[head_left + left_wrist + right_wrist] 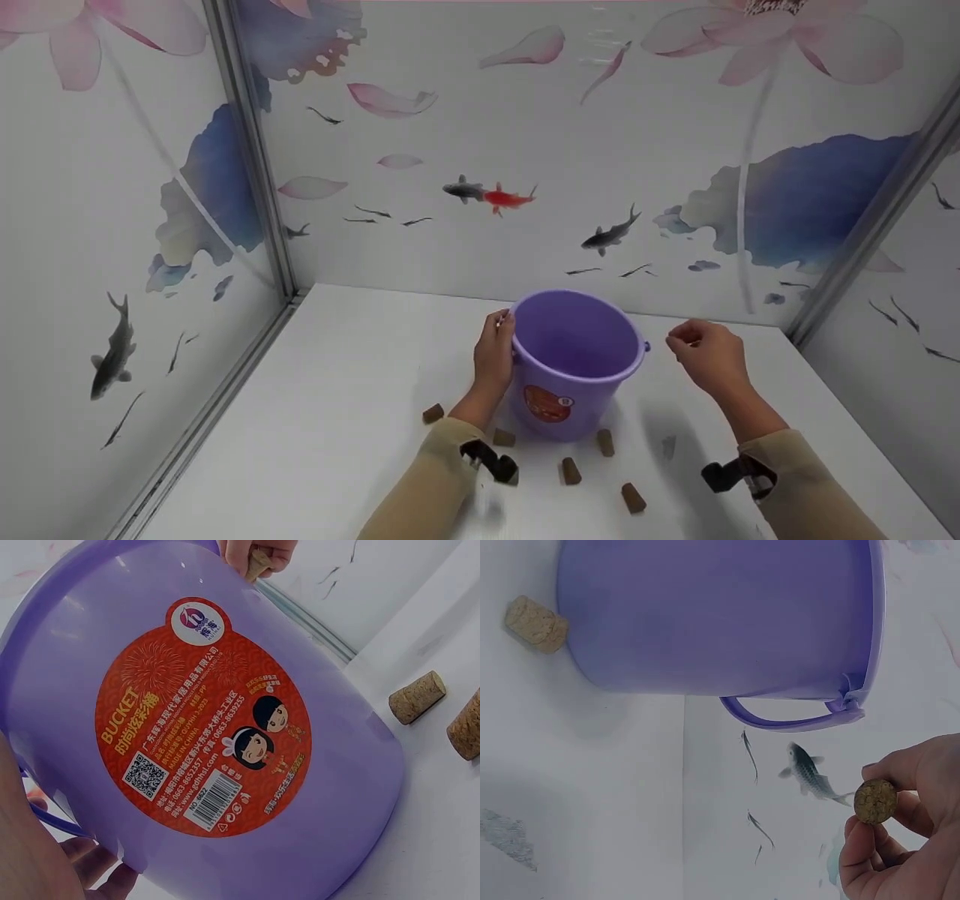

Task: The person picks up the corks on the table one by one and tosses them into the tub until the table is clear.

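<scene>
A purple plastic bucket (566, 390) with a red round label (195, 720) stands upright on the white table. My left hand (495, 356) holds its left side near the rim; the left wrist view shows those fingers (112, 881) against the wall by the handle. To the right of the bucket, my right hand (709, 356) is raised at about rim height, apart from it. Between thumb and fingers it pinches a cork stopper (875, 801), its round end facing the right wrist camera. The bucket's floor is hidden in the head view.
Several loose corks lie around the bucket's base, among them one cork (433, 413) at left and another cork (633, 498) nearest me. A grey patch (506, 838) marks the tabletop (352, 375). Painted panels (420, 247) enclose the back and sides.
</scene>
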`<state>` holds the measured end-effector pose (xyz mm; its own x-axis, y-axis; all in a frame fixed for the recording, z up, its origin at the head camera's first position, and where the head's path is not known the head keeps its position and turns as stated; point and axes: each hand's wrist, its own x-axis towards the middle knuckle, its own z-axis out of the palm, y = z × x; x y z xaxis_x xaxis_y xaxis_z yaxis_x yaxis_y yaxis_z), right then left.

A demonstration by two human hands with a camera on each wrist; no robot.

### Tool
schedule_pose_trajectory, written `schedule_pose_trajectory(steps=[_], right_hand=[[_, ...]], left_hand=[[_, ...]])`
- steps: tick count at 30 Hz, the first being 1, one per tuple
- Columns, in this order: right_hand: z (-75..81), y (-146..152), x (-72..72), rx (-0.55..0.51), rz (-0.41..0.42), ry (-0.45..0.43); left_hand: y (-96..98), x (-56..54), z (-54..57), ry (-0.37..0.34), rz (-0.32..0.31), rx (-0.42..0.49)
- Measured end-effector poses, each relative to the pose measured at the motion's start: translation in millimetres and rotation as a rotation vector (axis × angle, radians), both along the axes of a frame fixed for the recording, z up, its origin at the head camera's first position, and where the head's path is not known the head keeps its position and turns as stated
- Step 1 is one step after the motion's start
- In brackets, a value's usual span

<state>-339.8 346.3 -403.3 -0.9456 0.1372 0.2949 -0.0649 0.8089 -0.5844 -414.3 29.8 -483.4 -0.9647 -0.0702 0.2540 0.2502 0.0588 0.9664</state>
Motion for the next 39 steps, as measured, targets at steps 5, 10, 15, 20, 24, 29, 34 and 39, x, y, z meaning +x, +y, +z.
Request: schedule_pose_trajectory(steps=[5,10,15,20,24,29,34,39], right_hand=[[2.5,-3.4,-2.4,-0.003,-0.002,0.03],[3.8,-7.2,-4.4,-0.014,-0.005,0.032],[6.3,-9.1,-7.0,-0.015,-0.001,0.041],[10.2,-9.6,-11.6,-0.018,0.003,0.071],[12.2,-12.4,-17.1,-0.015,0.007,0.085],[14.2,-17.3,-20.3,-0.015,0.001,0.075],[20.8,-22.3,-24.6,-0.013,0.002,0.063],[28.1,-27.7,-28.0,-0.018,0.014,0.061]], left_hand=[[0.4,-0.5,1.6,-0.001,0.002,0.003],[0.9,0.3,-1.4,-0.008,-0.002,-0.005],[1.3,0.4,-4.1,-0.012,-0.004,-0.011],[1.1,0.0,-2.7,-0.017,-0.008,0.005],[0.8,-0.8,0.8,-0.015,-0.008,0.019],[1.4,0.0,1.8,-0.01,-0.013,0.009],[1.1,1.0,2.1,-0.016,-0.01,0.008],[0.4,1.2,2.0,-0.013,-0.009,0.007]])
